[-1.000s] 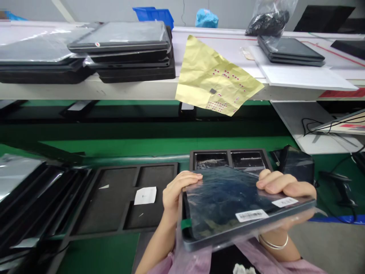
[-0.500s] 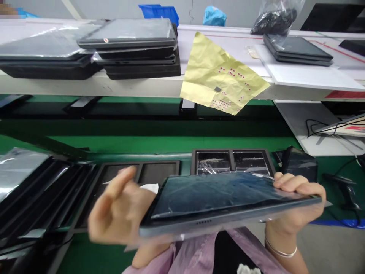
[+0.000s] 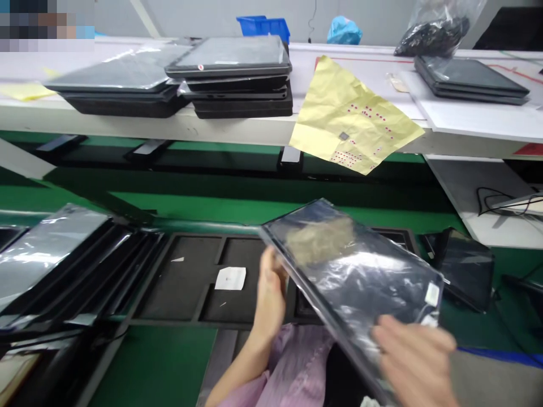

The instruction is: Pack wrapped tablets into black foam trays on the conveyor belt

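Note:
A tablet in clear plastic film (image 3: 365, 265) is tilted up in front of me, its glossy face reflecting the yellow sheet. My left hand (image 3: 270, 288) is closed on its left edge, with part of the fingers behind it. Across the lower right of the face lies my right hand (image 3: 413, 356), smeared by motion, its fingers stretched out flat near a small white label (image 3: 432, 294). Below the tablet is a dark tray with compartments (image 3: 178, 322), where a white paper piece (image 3: 230, 278) lies. Another dark tray is mostly hidden behind the tablet.
Film-covered tablets (image 3: 46, 249) lean in a row at left. More tablets are stacked on the shelf (image 3: 241, 73), beside a hanging yellow sheet with red dots (image 3: 356, 118). At right stand a dark wrapped device (image 3: 466, 268) and black cables (image 3: 492, 198).
The tablet has turned from nearly flat to tilted, its face now towards me. My left hand has closed on its left edge. My right hand has left the right edge and moved onto the face.

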A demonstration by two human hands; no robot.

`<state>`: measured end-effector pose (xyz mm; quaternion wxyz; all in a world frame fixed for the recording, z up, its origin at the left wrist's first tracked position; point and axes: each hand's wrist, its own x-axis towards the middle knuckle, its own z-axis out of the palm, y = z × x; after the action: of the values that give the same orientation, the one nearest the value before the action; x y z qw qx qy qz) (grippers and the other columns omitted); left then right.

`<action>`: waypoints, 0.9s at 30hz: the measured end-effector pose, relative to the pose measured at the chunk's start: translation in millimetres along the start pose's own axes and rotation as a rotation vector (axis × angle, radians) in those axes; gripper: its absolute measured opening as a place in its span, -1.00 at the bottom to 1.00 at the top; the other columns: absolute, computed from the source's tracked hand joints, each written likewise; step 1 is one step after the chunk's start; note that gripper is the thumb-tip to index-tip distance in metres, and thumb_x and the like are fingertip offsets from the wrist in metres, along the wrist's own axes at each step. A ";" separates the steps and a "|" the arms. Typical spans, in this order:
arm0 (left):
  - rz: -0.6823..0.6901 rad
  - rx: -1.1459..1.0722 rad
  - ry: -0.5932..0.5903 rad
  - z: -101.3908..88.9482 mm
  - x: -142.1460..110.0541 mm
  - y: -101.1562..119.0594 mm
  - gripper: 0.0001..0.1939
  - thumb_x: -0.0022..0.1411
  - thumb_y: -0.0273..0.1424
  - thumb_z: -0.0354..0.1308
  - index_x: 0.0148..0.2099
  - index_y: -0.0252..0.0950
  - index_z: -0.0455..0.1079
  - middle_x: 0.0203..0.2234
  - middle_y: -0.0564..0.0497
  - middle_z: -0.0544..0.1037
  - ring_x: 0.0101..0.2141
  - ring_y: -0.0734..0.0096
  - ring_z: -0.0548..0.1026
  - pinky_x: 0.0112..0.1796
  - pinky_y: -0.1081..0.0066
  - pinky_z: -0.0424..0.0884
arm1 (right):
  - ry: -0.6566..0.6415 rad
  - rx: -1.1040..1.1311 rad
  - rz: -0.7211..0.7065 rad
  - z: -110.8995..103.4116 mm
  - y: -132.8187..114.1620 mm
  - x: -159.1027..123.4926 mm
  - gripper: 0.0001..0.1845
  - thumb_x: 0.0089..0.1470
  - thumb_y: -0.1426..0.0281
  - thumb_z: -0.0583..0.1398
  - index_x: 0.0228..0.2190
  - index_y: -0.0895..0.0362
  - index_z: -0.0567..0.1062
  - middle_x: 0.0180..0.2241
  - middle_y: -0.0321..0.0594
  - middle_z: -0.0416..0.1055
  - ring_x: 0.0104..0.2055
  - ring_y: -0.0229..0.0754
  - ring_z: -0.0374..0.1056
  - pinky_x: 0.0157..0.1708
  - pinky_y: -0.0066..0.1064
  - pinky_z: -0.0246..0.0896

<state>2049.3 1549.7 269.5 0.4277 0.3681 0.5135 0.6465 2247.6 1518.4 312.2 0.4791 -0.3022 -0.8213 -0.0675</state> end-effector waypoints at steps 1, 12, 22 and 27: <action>-0.185 -0.091 -0.083 2.0 -3.4 -2.7 -0.41 0.18 0.09 0.07 0.06 -0.23 0.35 -0.09 -0.11 0.52 -0.11 0.18 0.51 -0.15 0.26 0.46 | -0.088 -0.073 -0.200 8.5 -6.4 2.6 -0.82 0.17 0.47 0.15 -0.44 0.05 0.50 -0.35 -0.40 0.55 -0.20 -0.34 0.45 -0.34 -0.53 0.28; -0.399 -0.204 0.244 -82.1 30.4 -29.5 -0.46 -0.31 -0.37 0.47 -0.20 -0.30 0.40 -0.45 0.07 0.55 -0.50 0.45 0.47 -0.45 0.50 0.39 | -0.266 0.022 0.236 53.6 27.1 -97.4 -0.79 0.15 0.59 0.11 -0.21 0.23 0.51 -0.18 -0.04 0.53 -0.11 -0.10 0.45 -0.14 -0.19 0.40; -0.472 -0.168 0.124 -81.3 25.1 -42.2 -0.43 -0.28 -0.33 0.43 -0.13 -0.26 0.40 -0.39 0.09 0.56 -0.44 0.40 0.51 -0.41 0.48 0.42 | -0.260 0.838 1.329 73.1 25.2 -106.9 -0.51 0.17 0.06 0.13 0.04 0.05 0.32 0.00 -0.07 0.44 -0.08 -0.13 0.44 -0.14 -0.28 0.40; -0.687 -0.083 -0.055 -60.8 12.1 -61.7 -0.30 -0.31 -0.26 0.45 -0.04 -0.25 0.37 -0.28 0.02 0.59 -0.28 0.21 0.56 -0.30 0.41 0.46 | -0.163 1.046 1.478 99.2 11.4 -87.8 -0.42 0.01 -0.01 0.25 -0.02 0.05 0.42 0.03 -0.17 0.41 0.09 -0.07 0.31 0.11 -0.23 0.17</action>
<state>2000.1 1546.4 197.3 0.6487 0.1734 0.5689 0.4749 2211.4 1529.4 184.7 0.4167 -0.4998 -0.3757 0.6598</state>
